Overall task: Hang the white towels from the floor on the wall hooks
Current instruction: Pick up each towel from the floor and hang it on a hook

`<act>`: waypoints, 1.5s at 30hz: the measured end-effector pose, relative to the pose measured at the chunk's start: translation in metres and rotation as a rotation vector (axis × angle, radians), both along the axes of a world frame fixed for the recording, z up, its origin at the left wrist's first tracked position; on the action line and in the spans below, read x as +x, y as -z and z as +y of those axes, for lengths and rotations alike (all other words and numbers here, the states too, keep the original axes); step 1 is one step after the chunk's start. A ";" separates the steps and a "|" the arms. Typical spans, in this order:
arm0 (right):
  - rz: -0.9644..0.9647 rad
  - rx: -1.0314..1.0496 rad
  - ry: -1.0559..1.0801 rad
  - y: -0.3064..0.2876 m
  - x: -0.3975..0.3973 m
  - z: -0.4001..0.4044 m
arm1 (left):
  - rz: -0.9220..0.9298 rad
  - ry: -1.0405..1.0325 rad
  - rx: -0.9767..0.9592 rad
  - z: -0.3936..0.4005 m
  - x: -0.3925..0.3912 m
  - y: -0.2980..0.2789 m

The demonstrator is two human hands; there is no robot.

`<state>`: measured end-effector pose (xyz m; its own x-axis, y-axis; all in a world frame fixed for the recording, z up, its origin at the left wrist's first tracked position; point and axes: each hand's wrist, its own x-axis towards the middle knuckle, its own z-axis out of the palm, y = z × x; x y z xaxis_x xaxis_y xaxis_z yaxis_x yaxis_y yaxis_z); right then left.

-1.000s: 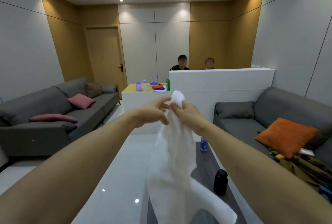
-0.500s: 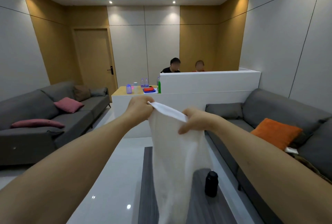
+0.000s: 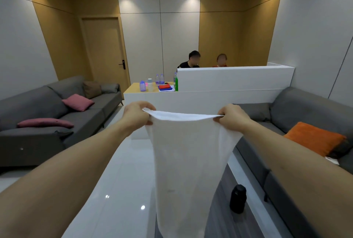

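Note:
A white towel hangs spread out in front of me at chest height, its top edge pulled taut between both hands. My left hand pinches the top left corner. My right hand grips the top right corner. The towel's lower end runs out of the bottom of the frame. No wall hooks show in this view.
A dark low table with a black bottle stands below the towel. Grey sofas line the left and the right. A white counter with bottles stands ahead, two persons behind it. A wooden door is at the back left.
My hands have drawn apart along the towel's top edge, so the bunched towel is now spread wide and flat. The view has turned slightly.

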<state>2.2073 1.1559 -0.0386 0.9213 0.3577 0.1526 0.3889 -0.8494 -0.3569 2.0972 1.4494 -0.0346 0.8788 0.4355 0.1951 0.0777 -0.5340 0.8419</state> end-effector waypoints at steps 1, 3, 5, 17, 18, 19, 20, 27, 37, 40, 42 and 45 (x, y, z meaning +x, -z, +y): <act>-0.009 -0.011 0.018 0.003 0.013 0.008 | 0.028 0.015 0.058 0.011 0.011 0.004; -0.021 -0.037 0.066 0.007 0.041 0.025 | 0.083 0.042 0.167 0.035 0.039 0.012; -0.008 -0.064 0.106 0.012 0.074 0.045 | 0.117 0.053 0.220 0.060 0.074 0.021; -0.271 -0.035 0.293 -0.025 0.259 0.159 | -0.026 -0.031 0.352 0.171 0.273 -0.011; -0.309 -0.011 0.303 -0.033 0.264 0.161 | -0.063 -0.027 0.351 0.174 0.278 -0.019; -0.348 0.010 0.311 -0.040 0.267 0.162 | -0.100 -0.024 0.347 0.176 0.280 -0.026; -0.388 0.029 0.315 -0.046 0.268 0.162 | -0.134 -0.024 0.340 0.177 0.281 -0.033; -0.505 0.160 0.204 -0.041 0.221 0.128 | -0.214 -0.063 0.282 0.152 0.237 -0.029; -0.199 -0.027 0.107 0.126 0.071 0.007 | 0.065 -0.055 0.456 0.040 0.078 0.128; -0.131 -0.125 0.080 0.178 0.027 -0.031 | 0.168 -0.015 0.466 0.004 0.038 0.174; -0.090 -0.161 0.082 0.214 0.000 -0.054 | 0.232 0.025 0.481 -0.016 0.015 0.206; 0.008 -0.257 0.092 0.272 -0.042 -0.082 | 0.338 0.087 0.503 -0.040 -0.023 0.259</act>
<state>2.1655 1.0741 -0.3111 0.9525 0.2985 0.0607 0.3040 -0.9441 -0.1278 2.0739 1.4096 -0.2936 0.9562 0.2860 0.0621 0.2348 -0.8762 0.4209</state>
